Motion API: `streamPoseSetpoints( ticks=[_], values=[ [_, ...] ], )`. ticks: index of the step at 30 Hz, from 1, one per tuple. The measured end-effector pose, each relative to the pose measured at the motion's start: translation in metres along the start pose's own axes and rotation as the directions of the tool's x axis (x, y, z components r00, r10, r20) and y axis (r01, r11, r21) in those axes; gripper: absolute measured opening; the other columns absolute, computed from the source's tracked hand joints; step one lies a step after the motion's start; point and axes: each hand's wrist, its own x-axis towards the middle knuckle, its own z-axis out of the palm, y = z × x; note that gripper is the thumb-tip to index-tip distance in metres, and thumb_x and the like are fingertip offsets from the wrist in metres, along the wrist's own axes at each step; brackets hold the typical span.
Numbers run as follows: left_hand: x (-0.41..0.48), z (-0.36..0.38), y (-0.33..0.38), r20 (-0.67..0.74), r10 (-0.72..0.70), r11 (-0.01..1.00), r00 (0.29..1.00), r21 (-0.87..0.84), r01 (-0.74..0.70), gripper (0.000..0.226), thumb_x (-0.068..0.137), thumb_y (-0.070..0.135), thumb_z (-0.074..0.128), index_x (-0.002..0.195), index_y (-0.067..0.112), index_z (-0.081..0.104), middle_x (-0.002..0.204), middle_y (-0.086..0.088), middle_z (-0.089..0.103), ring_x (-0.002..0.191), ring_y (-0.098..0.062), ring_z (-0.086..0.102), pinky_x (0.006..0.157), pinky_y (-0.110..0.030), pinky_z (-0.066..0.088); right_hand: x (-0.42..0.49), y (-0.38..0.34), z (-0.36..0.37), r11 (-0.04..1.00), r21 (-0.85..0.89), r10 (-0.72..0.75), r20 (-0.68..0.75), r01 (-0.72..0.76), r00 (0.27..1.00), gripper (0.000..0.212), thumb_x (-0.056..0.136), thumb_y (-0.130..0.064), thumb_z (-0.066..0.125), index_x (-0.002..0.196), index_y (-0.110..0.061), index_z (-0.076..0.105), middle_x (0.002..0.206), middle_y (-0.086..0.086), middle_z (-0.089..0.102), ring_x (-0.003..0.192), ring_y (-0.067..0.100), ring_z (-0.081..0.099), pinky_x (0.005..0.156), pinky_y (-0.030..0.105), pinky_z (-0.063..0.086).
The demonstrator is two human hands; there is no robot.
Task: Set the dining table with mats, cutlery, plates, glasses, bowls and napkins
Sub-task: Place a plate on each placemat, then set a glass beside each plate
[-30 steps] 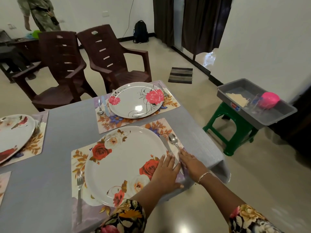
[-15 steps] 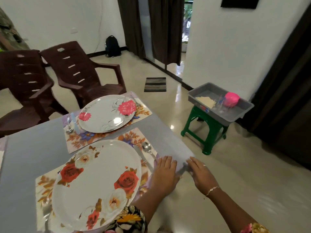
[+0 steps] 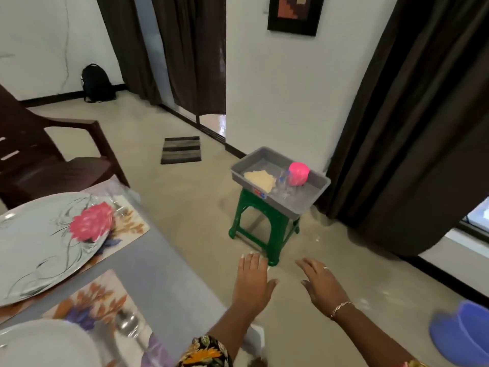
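Both hands are out in front, palm down, past the table corner and over bare floor. Left hand (image 3: 254,280): fingers straight and together, thumb out, holding nothing. Right hand (image 3: 321,283): fingers straight and slightly spread, nothing in it, ring on one finger, thin bracelet at the wrist. The hands are apart and neither touches the table. Floral sleeves on both arms.

Grey table (image 3: 164,260) lower left. On it lies a far mat (image 3: 129,225) with an orange leaf print, and a white plate (image 3: 45,245) with a large pink flower and thin black line work sits on that. Something shiny on that mat beside the plate, too blurred to name. The near mat (image 3: 98,295) has the same leaf print plus purple flowers. A metal spoon (image 3: 129,325) lies on it, blurred, just beside a second white plate (image 3: 45,343) cut off by the frame edge.

Ahead on the floor stands a green plastic stool (image 3: 264,229) with a grey tray (image 3: 288,207) on top. In the tray: cream napkins (image 3: 260,178), clear glasses (image 3: 283,181), and a pink bowl (image 3: 298,172) upside down, all close together.

Brown plastic chair (image 3: 47,160) at the table's far side, striped doormat (image 3: 181,149), black backpack (image 3: 96,86) against the wall, blue basin (image 3: 463,333) lower right.
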Motion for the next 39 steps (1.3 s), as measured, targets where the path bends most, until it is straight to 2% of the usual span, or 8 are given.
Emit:
streamPoseSetpoints(
  ticks=[8, 11, 13, 14, 16, 24, 28, 39],
  values=[
    [0.141, 0.014, 0.018, 0.018, -0.049, 0.997, 0.999, -0.052, 0.050, 0.063, 0.041, 0.058, 0.085, 0.089, 0.020, 0.072, 0.091, 0.003, 0.072, 0.088, -0.015, 0.070, 0.080, -0.035, 0.056, 0.110, 0.087, -0.023, 1.000, -0.007, 0.000, 0.005, 0.000, 1.000, 0.063, 0.048, -0.017, 0.089, 0.106, -0.015, 0.066, 0.096, 0.000, 0.066, 0.079, 0.016, 0.068, 0.070, 0.021, 0.054],
    [0.184, 0.013, 0.022, 0.062, -0.077, 0.993, 0.995, -0.089, 0.082, 0.061, 0.047, 0.055, 0.085, 0.094, 0.018, 0.070, 0.096, 0.000, 0.070, 0.093, -0.019, 0.069, 0.084, -0.036, 0.054, 0.142, 0.108, -0.035, 0.996, 0.089, 0.024, 0.061, -0.030, 0.998, 0.054, 0.078, -0.017, 0.068, 0.129, -0.014, 0.051, 0.123, 0.003, 0.054, 0.110, 0.020, 0.056, 0.095, 0.025, 0.044],
    [0.212, 0.008, 0.025, 0.091, -0.070, 0.992, 0.993, -0.100, 0.079, 0.061, 0.071, 0.049, 0.074, 0.117, 0.011, 0.061, 0.123, -0.008, 0.060, 0.119, -0.026, 0.056, 0.105, -0.041, 0.040, 0.164, 0.124, -0.039, 0.996, 0.085, 0.023, 0.077, -0.030, 0.997, 0.051, 0.091, -0.021, 0.051, 0.140, -0.017, 0.036, 0.136, 0.000, 0.041, 0.123, 0.017, 0.042, 0.105, 0.023, 0.032],
    [0.228, 0.007, 0.028, 0.125, -0.075, 0.990, 0.989, -0.106, 0.089, 0.062, 0.085, 0.047, 0.061, 0.132, 0.009, 0.048, 0.139, -0.009, 0.046, 0.134, -0.026, 0.039, 0.115, -0.041, 0.025, 0.178, 0.134, -0.039, 0.995, 0.094, 0.024, 0.075, -0.031, 0.997, 0.051, 0.093, -0.023, 0.048, 0.141, -0.018, 0.033, 0.139, 0.000, 0.038, 0.125, 0.016, 0.039, 0.106, 0.022, 0.029],
    [0.258, 0.010, 0.028, 0.149, -0.103, 0.989, 0.983, -0.086, 0.116, 0.063, 0.095, 0.046, 0.043, 0.145, 0.012, 0.026, 0.153, -0.005, 0.025, 0.144, -0.020, 0.017, 0.120, -0.038, 0.007, 0.207, 0.155, -0.040, 0.994, 0.102, 0.016, 0.081, -0.024, 0.997, 0.050, 0.094, -0.024, 0.046, 0.142, -0.019, 0.030, 0.141, -0.001, 0.035, 0.127, 0.016, 0.037, 0.107, 0.021, 0.027],
    [0.352, 0.015, 0.031, 0.213, -0.216, 0.963, 0.953, -0.115, 0.244, 0.063, 0.091, 0.042, 0.052, 0.143, 0.015, 0.028, 0.148, 0.000, 0.035, 0.138, -0.017, 0.029, 0.117, -0.032, 0.018, 0.310, 0.220, -0.047, 0.970, 0.219, 0.070, 0.168, -0.106, 0.983, 0.049, 0.095, -0.023, 0.046, 0.141, -0.019, 0.029, 0.141, 0.001, 0.036, 0.129, 0.017, 0.037, 0.104, 0.021, 0.030],
    [0.396, 0.019, 0.023, 0.271, -0.219, 0.959, 0.937, -0.118, 0.258, 0.067, 0.094, 0.037, 0.050, 0.148, 0.013, 0.019, 0.152, -0.002, 0.027, 0.141, -0.019, 0.023, 0.118, -0.032, 0.015, 0.350, 0.235, -0.041, 0.956, 0.245, 0.104, 0.234, -0.162, 0.967, 0.050, 0.095, -0.022, 0.047, 0.142, -0.020, 0.029, 0.143, 0.001, 0.035, 0.129, 0.019, 0.039, 0.102, 0.024, 0.034],
    [0.546, 0.059, -0.038, 0.447, -0.001, 1.000, 0.894, 0.004, -0.001, 0.072, 0.090, 0.031, 0.056, 0.147, 0.010, 0.017, 0.151, -0.008, 0.025, 0.139, -0.024, 0.023, 0.117, -0.032, 0.014, 0.454, 0.257, 0.000, 0.893, 0.202, 0.284, 0.437, -0.401, 0.853, 0.061, 0.091, -0.024, 0.053, 0.144, -0.018, 0.024, 0.144, 0.003, 0.033, 0.129, 0.021, 0.039, 0.101, 0.022, 0.030]
  ],
)
